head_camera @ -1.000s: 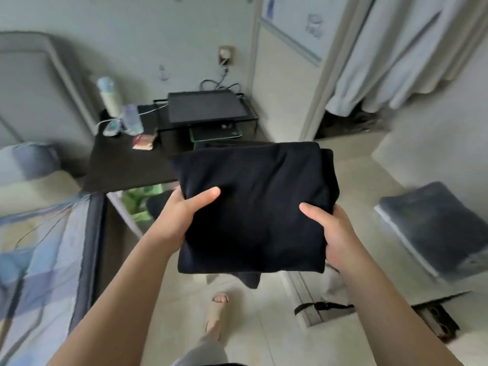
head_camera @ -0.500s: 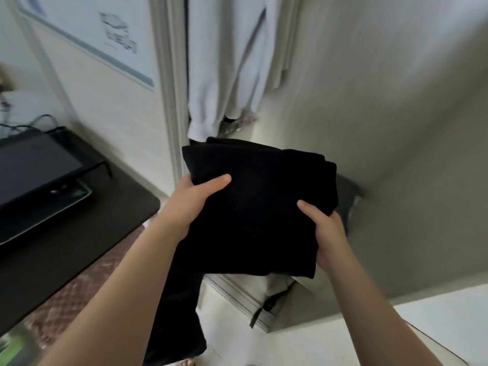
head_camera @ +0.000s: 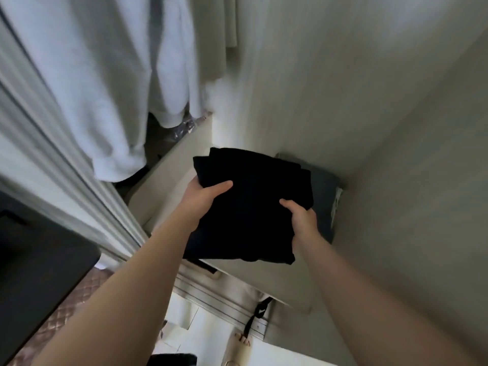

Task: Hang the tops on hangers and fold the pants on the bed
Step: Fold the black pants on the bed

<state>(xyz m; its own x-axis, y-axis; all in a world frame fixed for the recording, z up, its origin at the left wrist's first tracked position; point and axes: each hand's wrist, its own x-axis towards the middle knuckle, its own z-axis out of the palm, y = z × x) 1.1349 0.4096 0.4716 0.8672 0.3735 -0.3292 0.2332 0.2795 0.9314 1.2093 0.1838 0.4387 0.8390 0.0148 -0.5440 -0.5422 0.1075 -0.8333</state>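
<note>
Folded black pants (head_camera: 253,207) held between left grip (head_camera: 203,199) and right grip (head_camera: 303,220).

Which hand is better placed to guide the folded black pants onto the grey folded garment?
Right, likely. The right hand grips the pants edge directly beside the grey garment; the left hand holds the far edge.

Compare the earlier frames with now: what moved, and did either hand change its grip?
The person turned right, away from the dark desk, towards the wardrobe. The folded black garment was carried forward and lower, and is now held over the grey folded item on the shelf. Nothing was let go: the left hand and right hand keep the same grip, thumbs on top.
</note>
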